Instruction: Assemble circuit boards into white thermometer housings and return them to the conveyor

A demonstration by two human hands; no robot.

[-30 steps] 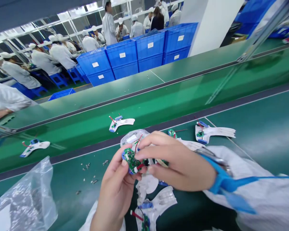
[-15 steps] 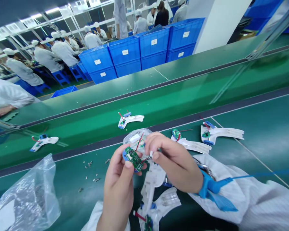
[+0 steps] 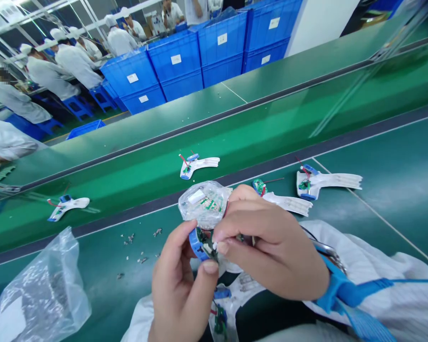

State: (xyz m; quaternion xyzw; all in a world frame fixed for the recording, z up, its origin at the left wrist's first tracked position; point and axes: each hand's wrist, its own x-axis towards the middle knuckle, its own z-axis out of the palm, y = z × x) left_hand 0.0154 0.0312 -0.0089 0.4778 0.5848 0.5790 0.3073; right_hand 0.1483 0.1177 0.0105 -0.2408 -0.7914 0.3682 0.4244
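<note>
1. Green conveyor belt (image 3: 385,213) runs beneath your hands.
2. Your left hand (image 3: 181,289) and right hand (image 3: 273,256) both grip a blue-edged circuit board (image 3: 202,244), just below a clear plastic packet (image 3: 204,204).
3. Blue crates (image 3: 174,59) stand stacked far beyond.

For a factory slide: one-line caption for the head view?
Left hand and right hand grip a blue-rimmed circuit board beneath a clear plastic packet.

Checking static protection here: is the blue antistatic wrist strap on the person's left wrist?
No, the blue antistatic wrist strap is around the wrist of the right hand.
</note>
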